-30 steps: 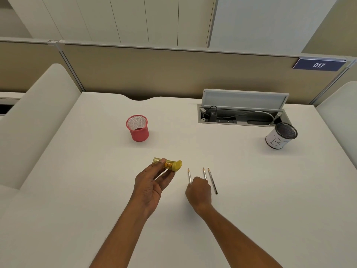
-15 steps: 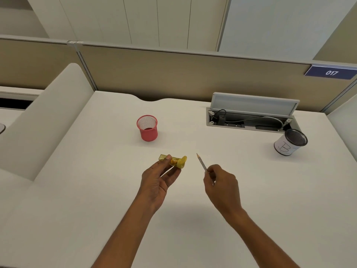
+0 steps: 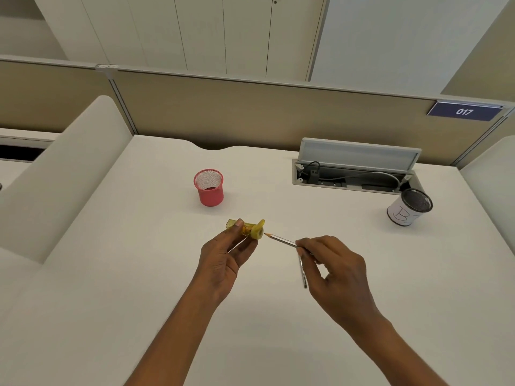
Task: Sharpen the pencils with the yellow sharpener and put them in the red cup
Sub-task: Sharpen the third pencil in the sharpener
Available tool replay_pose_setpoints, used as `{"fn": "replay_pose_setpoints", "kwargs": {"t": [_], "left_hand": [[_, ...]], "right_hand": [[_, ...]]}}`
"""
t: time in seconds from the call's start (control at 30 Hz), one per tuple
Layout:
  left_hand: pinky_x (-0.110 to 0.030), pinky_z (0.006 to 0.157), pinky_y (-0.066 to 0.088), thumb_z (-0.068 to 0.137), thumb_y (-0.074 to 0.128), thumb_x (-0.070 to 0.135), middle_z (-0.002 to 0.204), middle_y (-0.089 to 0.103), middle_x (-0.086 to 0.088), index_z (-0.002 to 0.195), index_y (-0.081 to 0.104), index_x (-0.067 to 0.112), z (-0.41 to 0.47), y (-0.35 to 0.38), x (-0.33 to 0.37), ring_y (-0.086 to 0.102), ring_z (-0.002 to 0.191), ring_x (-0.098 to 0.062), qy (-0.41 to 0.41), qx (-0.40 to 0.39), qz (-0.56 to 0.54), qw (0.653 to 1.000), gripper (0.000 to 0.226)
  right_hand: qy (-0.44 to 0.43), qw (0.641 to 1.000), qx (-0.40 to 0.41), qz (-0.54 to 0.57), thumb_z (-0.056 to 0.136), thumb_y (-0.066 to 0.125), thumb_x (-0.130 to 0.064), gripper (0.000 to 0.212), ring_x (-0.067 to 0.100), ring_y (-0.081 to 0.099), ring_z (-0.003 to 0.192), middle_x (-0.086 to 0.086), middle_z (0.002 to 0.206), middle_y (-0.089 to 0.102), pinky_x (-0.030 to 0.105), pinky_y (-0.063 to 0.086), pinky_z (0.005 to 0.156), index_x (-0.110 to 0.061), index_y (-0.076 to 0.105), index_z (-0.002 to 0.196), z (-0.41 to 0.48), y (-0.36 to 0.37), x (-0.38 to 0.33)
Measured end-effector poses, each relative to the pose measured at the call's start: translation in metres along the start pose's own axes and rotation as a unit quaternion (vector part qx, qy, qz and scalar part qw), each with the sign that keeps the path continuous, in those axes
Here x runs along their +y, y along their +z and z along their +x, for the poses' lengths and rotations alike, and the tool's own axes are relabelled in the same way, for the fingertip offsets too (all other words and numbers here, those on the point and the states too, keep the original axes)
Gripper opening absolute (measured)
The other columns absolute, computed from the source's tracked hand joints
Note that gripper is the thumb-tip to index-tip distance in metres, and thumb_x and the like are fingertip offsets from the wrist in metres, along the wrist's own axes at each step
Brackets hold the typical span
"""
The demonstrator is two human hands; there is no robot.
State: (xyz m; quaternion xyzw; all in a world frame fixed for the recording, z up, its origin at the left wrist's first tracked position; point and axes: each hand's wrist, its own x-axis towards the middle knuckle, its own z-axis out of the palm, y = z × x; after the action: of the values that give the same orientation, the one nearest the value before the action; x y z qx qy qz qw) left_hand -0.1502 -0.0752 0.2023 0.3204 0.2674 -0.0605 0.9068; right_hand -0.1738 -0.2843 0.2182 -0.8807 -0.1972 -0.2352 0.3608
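Observation:
My left hand (image 3: pixel 225 257) holds the yellow sharpener (image 3: pixel 248 228) above the white desk, its round end facing right. A grey pencil (image 3: pixel 281 239) is pinched in my right hand (image 3: pixel 334 263), its sharpened tip pointing left, just short of the sharpener's opening. Another pencil (image 3: pixel 303 274) lies on the desk under my right hand, partly hidden by the fingers. The red mesh cup (image 3: pixel 209 188) stands upright on the desk beyond the sharpener; I see nothing inside it.
A white mesh cup marked with a letter (image 3: pixel 409 207) stands at the right. An open cable hatch (image 3: pixel 354 174) with its lid up sits at the back right. Beige partitions (image 3: pixel 250 112) border the desk behind and at the sides.
My right hand picked a pencil off the desk, lifted it and swung its tip left toward the sharpener. My left hand kept holding the sharpener nearly in place.

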Motion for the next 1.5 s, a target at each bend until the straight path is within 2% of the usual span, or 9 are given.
{"fn": "replay_pose_setpoints", "kwargs": {"t": [0.53,0.77,0.97,1.03,1.13,1.27,1.33,1.4,1.5], "left_hand": [[-0.038,0.081,0.064,0.094,0.069,0.011,0.119,0.072,-0.028,0.109,0.071,-0.004,-0.012,0.004,-0.003,0.076,0.103,-0.035,0.002,-0.014,0.048,0.999,0.021],[-0.04,0.087,0.063,0.094,0.07,0.015,0.115,0.074,-0.025,0.111,0.071,-0.005,-0.016,0.004,0.0,0.076,0.102,-0.033,0.014,-0.004,0.068,0.998,0.027],[-0.039,0.088,0.063,0.089,0.071,0.016,0.114,0.075,-0.023,0.113,0.071,-0.006,-0.019,0.005,0.0,0.076,0.101,-0.033,0.025,-0.021,0.083,0.996,0.032],[-0.039,0.086,0.063,0.084,0.072,0.017,0.113,0.075,-0.023,0.109,0.072,-0.003,-0.019,0.004,-0.001,0.076,0.102,-0.034,0.025,-0.023,0.083,0.996,0.032],[-0.038,0.085,0.063,0.085,0.072,0.017,0.113,0.075,-0.024,0.104,0.074,-0.002,-0.02,0.002,-0.001,0.076,0.102,-0.034,0.031,-0.031,0.083,0.996,0.027],[-0.035,0.081,0.064,0.085,0.071,0.017,0.112,0.075,-0.025,0.105,0.073,-0.003,-0.022,-0.001,-0.001,0.076,0.1,-0.034,0.034,-0.031,0.092,0.995,0.028],[-0.035,0.08,0.064,0.084,0.072,0.017,0.111,0.075,-0.025,0.102,0.075,-0.002,-0.023,-0.002,-0.003,0.076,0.099,-0.034,0.038,-0.025,0.093,0.995,0.027],[-0.035,0.079,0.064,0.082,0.074,0.018,0.11,0.076,-0.025,0.101,0.075,-0.002,-0.023,-0.003,-0.004,0.076,0.099,-0.034,0.043,-0.013,0.092,0.995,0.027],[-0.035,0.078,0.064,0.082,0.075,0.018,0.107,0.076,-0.026,0.102,0.075,-0.004,-0.022,-0.001,-0.001,0.076,0.098,-0.034,0.048,-0.004,0.078,0.996,0.03]], "right_hand": [[-0.061,0.996,-0.054,-0.048,0.096,0.066,-0.008,0.015,0.02,0.065,0.081,0.003,0.096,0.069,0.034,0.056,0.066,-0.005,0.072,0.109,0.0,0.008,0.004],[-0.147,0.969,-0.071,-0.184,0.086,0.074,0.002,0.034,0.029,0.061,0.071,0.013,0.093,0.069,0.036,0.052,0.06,0.003,0.07,0.12,-0.009,0.017,0.019],[-0.141,0.969,-0.045,-0.199,0.099,0.063,-0.015,0.013,0.022,0.042,0.056,0.004,0.07,0.052,0.033,0.037,0.044,-0.004,0.071,0.099,-0.001,0.023,0.011],[-0.08,0.986,-0.045,-0.139,0.099,0.061,-0.018,0.015,0.018,0.036,0.055,-0.001,0.065,0.046,0.032,0.033,0.044,-0.01,0.069,0.09,0.0,0.026,0.006],[0.15,0.984,-0.075,0.056,0.1,0.063,-0.021,0.024,0.013,0.033,0.05,-0.006,0.054,0.042,0.029,0.029,0.049,-0.016,0.072,0.078,0.004,0.029,-0.011],[0.519,0.765,-0.161,0.346,0.098,0.065,-0.023,0.028,0.015,0.019,0.05,-0.004,0.054,0.028,0.026,0.021,0.047,-0.003,0.075,0.082,0.028,0.01,-0.019],[0.54,0.727,-0.21,0.368,0.099,0.065,-0.024,0.028,0.015,0.019,0.05,-0.003,0.058,0.025,0.026,0.021,0.046,-0.002,0.075,0.086,0.034,0.004,-0.016],[0.444,0.816,-0.225,0.293,0.101,0.062,-0.031,0.031,0.017,0.023,0.053,-0.003,0.057,0.028,0.028,0.024,0.05,-0.01,0.077,0.084,0.029,0.009,-0.01],[0.095,0.982,-0.155,0.042,0.103,0.054,-0.039,0.028,0.011,0.045,0.058,-0.012,0.063,0.052,0.024,0.037,0.054,-0.02,0.073,0.097,0.011,0.021,-0.003]]}}
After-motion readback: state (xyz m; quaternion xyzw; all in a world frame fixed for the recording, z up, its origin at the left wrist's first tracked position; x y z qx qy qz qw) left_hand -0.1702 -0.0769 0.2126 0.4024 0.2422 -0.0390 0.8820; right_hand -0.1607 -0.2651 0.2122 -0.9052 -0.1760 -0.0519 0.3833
